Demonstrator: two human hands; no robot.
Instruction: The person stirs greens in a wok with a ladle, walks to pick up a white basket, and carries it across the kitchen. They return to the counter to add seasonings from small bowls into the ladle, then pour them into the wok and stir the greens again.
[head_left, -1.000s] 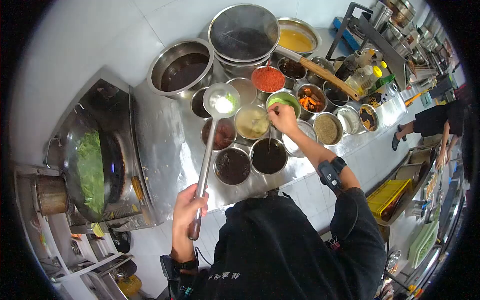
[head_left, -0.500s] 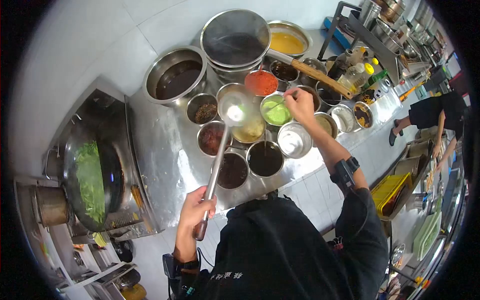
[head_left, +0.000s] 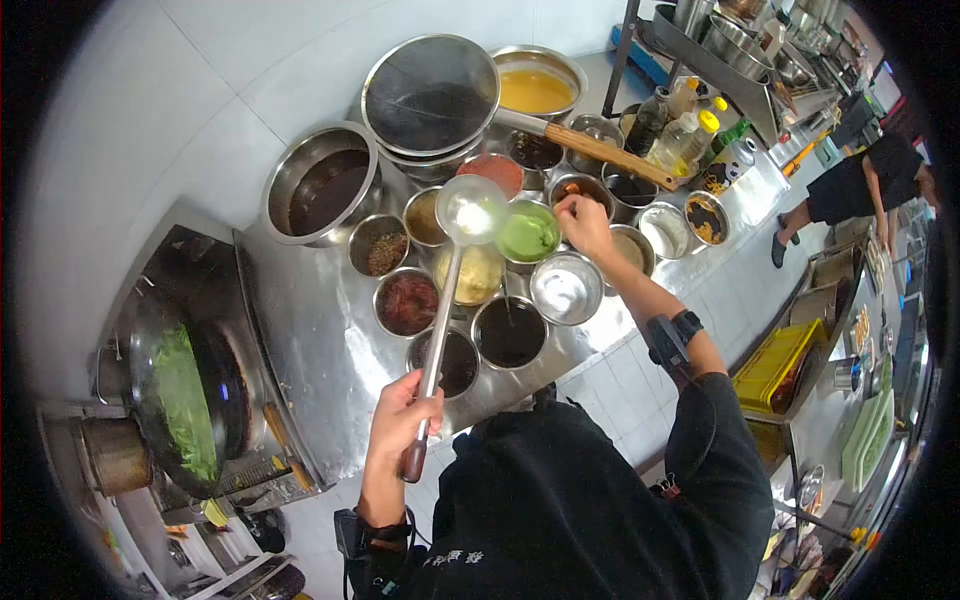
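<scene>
My left hand [head_left: 405, 420] is closed round the dark end of a long metal ladle [head_left: 440, 325]. The ladle's round bowl hangs over the seasoning pots, with a bright white patch inside it. My right hand [head_left: 587, 226] has its fingers pinched together at the near edge of a metal pot with orange-brown contents [head_left: 578, 189]; what they grip is hidden. Just left of those fingers stands a pot of pale green seasoning [head_left: 528, 232]. Behind the ladle bowl is a pot of red powder [head_left: 494, 172], partly covered. A pot with a shiny white inside [head_left: 566, 289] sits below my right wrist.
A wok with leafy greens [head_left: 180, 400] is on the stove at left. A wooden-handled strainer [head_left: 430, 95] rests on a pot at the back. Bottles [head_left: 685, 140] stand beneath a rack. Another person [head_left: 865, 185] stands at far right by a yellow crate [head_left: 778, 365].
My right hand has moved from the green pot to the orange-brown one behind it. The ladle stays in my left hand, its bowl near the green pot. The camera view has shifted slightly.
</scene>
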